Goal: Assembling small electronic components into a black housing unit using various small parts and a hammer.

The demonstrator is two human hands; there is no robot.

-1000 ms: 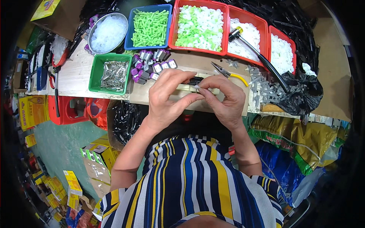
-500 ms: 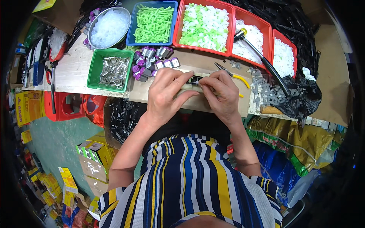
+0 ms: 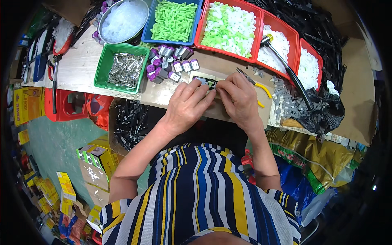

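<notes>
Both hands meet over a pale holder on the cardboard-covered bench, at a small black part with light pieces in it. My left hand has its fingers bent and pressed together, the tips against the left and near side of that part. At its right end my right hand pinches thumb and forefinger; whatever sits between those tips is hidden. Just right of the right hand lie pliers with yellow handles. Purple-and-grey blocks lie in a loose cluster beyond the left hand.
A green bin of metal pins, a metal bowl of clear pieces, a blue bin of green sticks and red bins of white and green bits line the back. A hammer leans across one, near a black plastic bag.
My left hand has closed, its thumb and forefinger no longer spread wide, and come lower beside the black part. The right hand stays pinched there. The whole view has shifted slightly.
</notes>
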